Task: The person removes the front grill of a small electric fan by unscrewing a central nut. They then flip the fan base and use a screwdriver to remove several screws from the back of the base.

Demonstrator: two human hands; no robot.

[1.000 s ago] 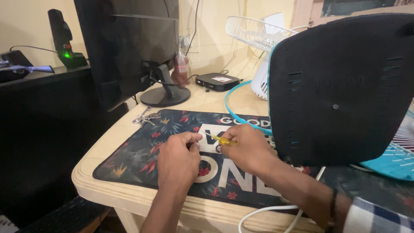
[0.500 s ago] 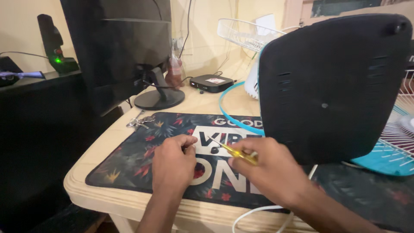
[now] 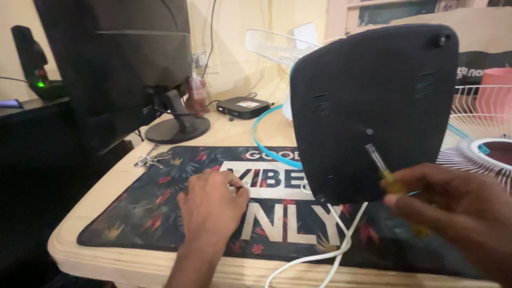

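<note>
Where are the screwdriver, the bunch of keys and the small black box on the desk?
screwdriver [image 3: 393, 184], head view, on its yellow handle.
bunch of keys [image 3: 149, 158], head view, on the middle of the bunch.
small black box [image 3: 243, 106], head view, on its top face.

Yellow-handled screwdriver, tilted, tip up near upright black fan base
</note>
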